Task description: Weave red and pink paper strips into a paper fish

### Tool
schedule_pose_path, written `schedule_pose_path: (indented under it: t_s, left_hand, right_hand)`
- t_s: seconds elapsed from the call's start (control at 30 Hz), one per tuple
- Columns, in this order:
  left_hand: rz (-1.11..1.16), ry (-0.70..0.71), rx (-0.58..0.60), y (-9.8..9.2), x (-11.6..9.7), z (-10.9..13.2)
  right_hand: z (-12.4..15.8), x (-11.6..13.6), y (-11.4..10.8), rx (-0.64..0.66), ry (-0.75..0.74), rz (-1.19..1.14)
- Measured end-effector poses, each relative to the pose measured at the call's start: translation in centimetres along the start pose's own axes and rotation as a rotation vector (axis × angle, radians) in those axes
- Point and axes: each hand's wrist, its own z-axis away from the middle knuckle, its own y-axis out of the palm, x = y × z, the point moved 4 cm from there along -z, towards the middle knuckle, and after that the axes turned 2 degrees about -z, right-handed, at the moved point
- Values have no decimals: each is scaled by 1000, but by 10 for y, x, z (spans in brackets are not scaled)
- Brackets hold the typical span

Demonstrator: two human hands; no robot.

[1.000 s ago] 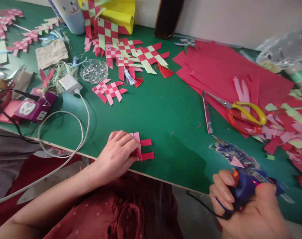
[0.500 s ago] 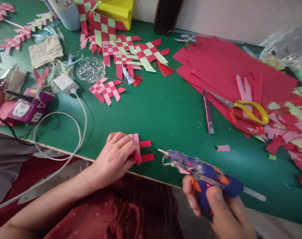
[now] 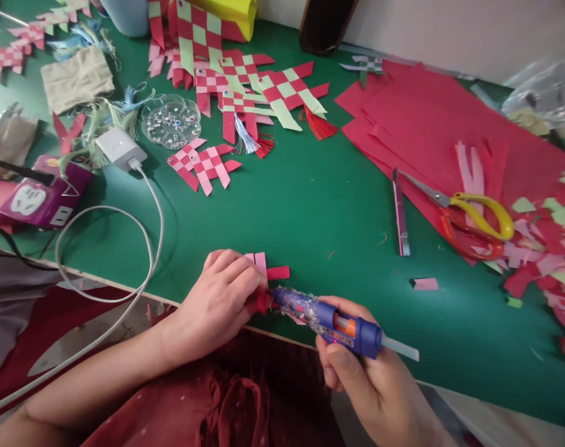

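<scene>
Near the table's front edge, my left hand [image 3: 221,301] pinches a small woven piece of pink and red paper strips [image 3: 261,263]. One red strip sticks out to the right of it. My right hand [image 3: 369,379] is wrapped round a blue glue gun [image 3: 324,315] with a clear glue stick coming out of its back end. The gun's nozzle is at the paper by my left fingertips; its very tip is hidden there.
Woven paper fish [image 3: 208,164], a clear bead case [image 3: 171,121] and a white charger [image 3: 120,149] with a looping cable lie left. Scissors [image 3: 482,214], a cutter [image 3: 400,217], red paper sheets [image 3: 445,124] and scraps lie right.
My right hand has moved left with the glue gun, bringing its nozzle to the paper at my left fingers. My left hand still pinches the paper. The whole view has shifted slightly.
</scene>
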Motion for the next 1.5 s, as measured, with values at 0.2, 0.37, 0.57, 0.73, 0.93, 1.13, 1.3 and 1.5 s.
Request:
schedule_pose_path:
  t_s: [0.2, 0.37, 0.57, 0.73, 0.93, 1.13, 1.3, 1.5]
  left_hand:
    - [38, -10, 14, -2, 0, -1]
    - [39, -16, 21, -1, 0, 0]
    - [40, -21, 24, 0, 1, 1]
    - [9, -4, 16, 0, 1, 0]
    - [-15, -13, -32, -1, -1, -1]
    - [-101, 87, -65, -1, -1, 4]
    - [-218, 259, -32, -3, -2, 14]
    - [-399, 347, -10, -4, -6, 20]
  right_hand:
    - [4, 13, 0, -145, -118, 260]
    - [5, 21, -1, -143, -188, 381]
    - [7, 16, -3, -165, -170, 302]
    - [6, 9, 2, -140, -78, 88]
    - [5, 8, -7, -277, 109, -416]
    - [12, -4, -28, -239, 145, -709]
    - [24, -16, -44, -302, 155, -811]
    - [42, -27, -58, -429, 81, -718]
